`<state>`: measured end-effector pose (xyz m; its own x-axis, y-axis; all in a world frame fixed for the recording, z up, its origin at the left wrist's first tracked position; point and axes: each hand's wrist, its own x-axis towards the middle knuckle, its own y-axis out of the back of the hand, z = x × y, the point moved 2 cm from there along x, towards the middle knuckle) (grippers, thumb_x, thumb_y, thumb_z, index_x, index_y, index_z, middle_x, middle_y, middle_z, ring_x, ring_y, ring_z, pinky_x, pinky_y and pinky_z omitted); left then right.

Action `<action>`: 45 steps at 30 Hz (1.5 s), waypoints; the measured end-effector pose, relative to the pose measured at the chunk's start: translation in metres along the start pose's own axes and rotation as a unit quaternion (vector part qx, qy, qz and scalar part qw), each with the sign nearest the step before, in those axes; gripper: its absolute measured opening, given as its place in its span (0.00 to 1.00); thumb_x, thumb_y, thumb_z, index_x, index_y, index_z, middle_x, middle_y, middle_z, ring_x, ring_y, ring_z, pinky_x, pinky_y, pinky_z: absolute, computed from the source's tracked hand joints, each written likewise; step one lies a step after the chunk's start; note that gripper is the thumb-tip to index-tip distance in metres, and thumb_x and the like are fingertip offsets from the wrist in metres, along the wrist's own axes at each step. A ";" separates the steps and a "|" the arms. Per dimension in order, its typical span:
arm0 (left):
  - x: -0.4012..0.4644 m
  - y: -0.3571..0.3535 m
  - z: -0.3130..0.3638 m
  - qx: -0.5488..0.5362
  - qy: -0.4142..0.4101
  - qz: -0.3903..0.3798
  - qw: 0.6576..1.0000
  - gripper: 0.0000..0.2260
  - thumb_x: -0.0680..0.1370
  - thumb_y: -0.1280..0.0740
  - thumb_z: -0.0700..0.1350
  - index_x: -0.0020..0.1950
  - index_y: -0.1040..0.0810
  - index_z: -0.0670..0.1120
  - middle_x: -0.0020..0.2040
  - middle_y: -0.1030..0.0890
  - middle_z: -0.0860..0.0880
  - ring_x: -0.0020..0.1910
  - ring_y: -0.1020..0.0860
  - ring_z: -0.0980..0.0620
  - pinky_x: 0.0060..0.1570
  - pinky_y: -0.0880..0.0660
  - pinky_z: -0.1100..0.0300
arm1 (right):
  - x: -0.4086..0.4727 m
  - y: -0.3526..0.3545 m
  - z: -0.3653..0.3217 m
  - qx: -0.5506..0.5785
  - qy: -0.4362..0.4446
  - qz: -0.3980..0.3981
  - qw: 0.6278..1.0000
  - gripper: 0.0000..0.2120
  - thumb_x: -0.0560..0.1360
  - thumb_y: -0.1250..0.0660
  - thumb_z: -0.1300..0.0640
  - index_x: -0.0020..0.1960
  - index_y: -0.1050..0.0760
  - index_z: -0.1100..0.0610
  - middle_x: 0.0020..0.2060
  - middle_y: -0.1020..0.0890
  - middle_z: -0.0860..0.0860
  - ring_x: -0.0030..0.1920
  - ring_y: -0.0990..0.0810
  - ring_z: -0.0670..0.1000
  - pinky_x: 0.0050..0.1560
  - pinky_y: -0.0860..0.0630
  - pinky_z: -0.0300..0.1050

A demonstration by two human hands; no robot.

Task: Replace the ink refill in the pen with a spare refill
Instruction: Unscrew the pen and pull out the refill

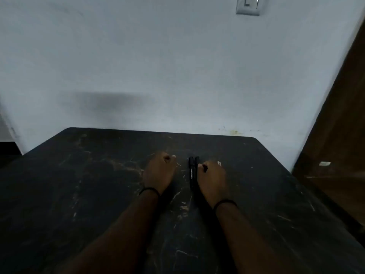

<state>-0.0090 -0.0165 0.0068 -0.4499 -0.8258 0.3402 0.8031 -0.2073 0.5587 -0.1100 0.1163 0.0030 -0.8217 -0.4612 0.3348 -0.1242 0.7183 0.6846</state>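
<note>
Centre frame, two black pens lie side by side on a scuffed black table. The right hand touches them, its grip unclear; the left hand rests curled, empty. Best lift one pen cleanly.

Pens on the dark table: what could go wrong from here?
1. The two black pens lie side by side on a black table in dim light, so small parts could be lost against it.
2. The right hand rests against the pens; a nudge might roll them.
3. No spare refill is clearly visible; the left hand is curled, contents unclear.
</note>
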 end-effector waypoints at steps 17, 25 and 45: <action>0.006 -0.001 -0.001 0.006 -0.029 -0.012 0.999 0.16 0.81 0.39 0.53 0.37 0.23 0.47 0.35 0.19 0.48 0.37 0.21 0.49 0.42 0.23 0.52 | 0.008 -0.004 -0.002 -0.036 -0.068 -0.050 0.996 0.11 0.75 0.34 0.50 0.40 0.28 0.57 0.43 0.18 0.58 0.47 0.19 0.62 0.41 0.29 0.45; 0.004 -0.002 -0.004 -0.025 -0.049 -0.001 0.998 0.16 0.80 0.39 0.53 0.36 0.24 0.48 0.34 0.19 0.48 0.35 0.20 0.49 0.43 0.21 0.46 | 0.006 0.000 -0.003 -0.061 -0.069 -0.057 0.994 0.16 0.76 0.34 0.54 0.31 0.33 0.56 0.29 0.26 0.51 0.31 0.28 0.52 0.28 0.38 0.39; 0.003 0.002 0.000 -0.193 -0.058 0.033 0.979 0.22 0.83 0.42 0.54 0.31 0.30 0.44 0.27 0.26 0.45 0.27 0.29 0.53 0.31 0.30 0.53 | -0.028 0.001 -0.037 -0.002 0.221 -0.099 0.970 0.10 0.82 0.41 0.59 0.62 0.26 0.56 0.52 0.24 0.51 0.50 0.24 0.52 0.44 0.34 0.42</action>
<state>-0.0084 -0.0193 0.0084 -0.4152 -0.7832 0.4629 0.9097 -0.3567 0.2125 -0.0666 0.1104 0.0181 -0.4627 -0.7693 0.4406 -0.2522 0.5907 0.7665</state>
